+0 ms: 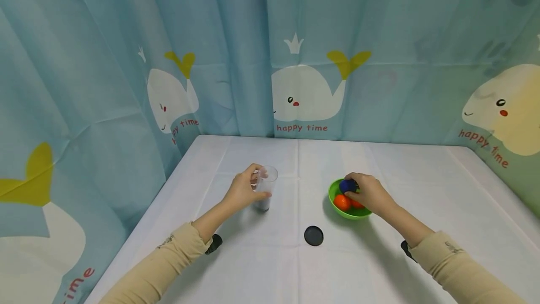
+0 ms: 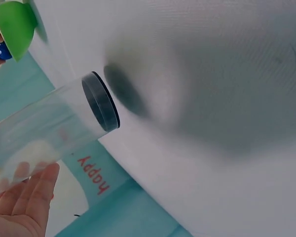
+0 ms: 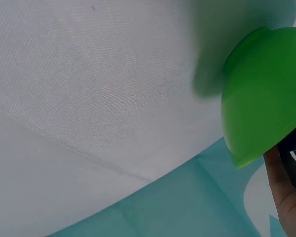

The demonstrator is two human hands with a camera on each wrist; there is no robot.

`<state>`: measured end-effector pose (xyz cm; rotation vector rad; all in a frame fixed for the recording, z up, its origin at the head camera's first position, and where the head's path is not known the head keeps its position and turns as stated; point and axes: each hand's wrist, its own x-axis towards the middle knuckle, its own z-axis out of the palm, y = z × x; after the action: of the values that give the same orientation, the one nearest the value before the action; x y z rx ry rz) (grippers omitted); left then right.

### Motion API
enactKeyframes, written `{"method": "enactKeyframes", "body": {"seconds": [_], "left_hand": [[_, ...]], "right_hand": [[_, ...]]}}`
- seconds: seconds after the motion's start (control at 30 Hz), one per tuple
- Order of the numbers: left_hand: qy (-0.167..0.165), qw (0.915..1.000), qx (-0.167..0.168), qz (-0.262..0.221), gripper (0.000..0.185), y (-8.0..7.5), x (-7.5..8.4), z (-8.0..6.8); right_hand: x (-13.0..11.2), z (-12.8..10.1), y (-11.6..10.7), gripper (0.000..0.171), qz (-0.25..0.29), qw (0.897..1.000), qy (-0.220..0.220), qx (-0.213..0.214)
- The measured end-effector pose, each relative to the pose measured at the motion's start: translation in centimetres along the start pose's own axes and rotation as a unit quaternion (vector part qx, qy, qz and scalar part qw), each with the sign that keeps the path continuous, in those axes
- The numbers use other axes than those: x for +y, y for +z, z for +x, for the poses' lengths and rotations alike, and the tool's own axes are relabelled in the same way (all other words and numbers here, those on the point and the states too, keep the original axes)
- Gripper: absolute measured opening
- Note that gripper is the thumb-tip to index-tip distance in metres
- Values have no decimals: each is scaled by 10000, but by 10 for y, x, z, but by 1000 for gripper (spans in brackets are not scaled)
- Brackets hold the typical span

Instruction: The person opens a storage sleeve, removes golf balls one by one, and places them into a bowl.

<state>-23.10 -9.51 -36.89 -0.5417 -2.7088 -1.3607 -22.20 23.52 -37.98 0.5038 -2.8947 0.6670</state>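
Reading "happy time" on curtain

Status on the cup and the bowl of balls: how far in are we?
Early. Done: the black lid lies off on the tablecloth. In hand: the left hand grips the clear cup; the right hand holds the blue ball over the green bowl. Left: orange balls sit in the bowl.
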Motion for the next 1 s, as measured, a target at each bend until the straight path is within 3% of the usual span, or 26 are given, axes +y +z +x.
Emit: {"method": "enactKeyframes", "body": {"seconds": [0.57,1.0], "left_hand": [[-218,9985,-138,-474,51,1,-9,-5],[-471,9980,-199,-372,51,-2,-14,2]], "right_hand": [[-2,7,6,31,-315,9994,97,-95],[-2,7,6,27,-319,9986,285,-327]]}}
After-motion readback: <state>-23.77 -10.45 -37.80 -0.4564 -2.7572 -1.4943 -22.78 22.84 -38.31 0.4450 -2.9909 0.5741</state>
